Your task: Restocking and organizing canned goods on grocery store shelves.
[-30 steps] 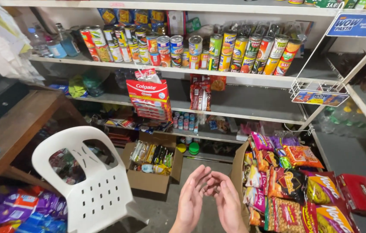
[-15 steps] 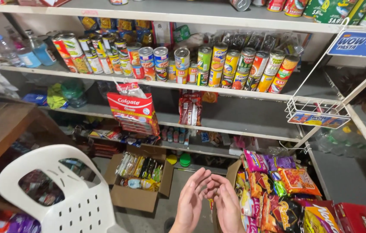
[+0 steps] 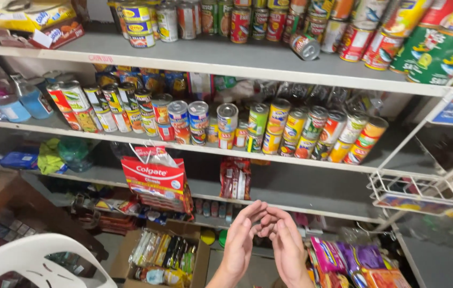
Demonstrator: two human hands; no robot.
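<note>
Raised since the earlier frame: left hand (image 3: 239,242) and right hand (image 3: 289,246), fingertips touching, fingers loosely curled, holding nothing visible, now before the grey shelf (image 3: 312,200) below the tin cans (image 3: 269,128); cardboard box (image 3: 165,256) lower left.

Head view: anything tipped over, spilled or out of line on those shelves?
One thing: on the top shelf, a can lies on its side with its silver end facing out, while the cans around it stand upright. The left hand and right hand are cupped together below, holding nothing visible. No spill shows.
</note>
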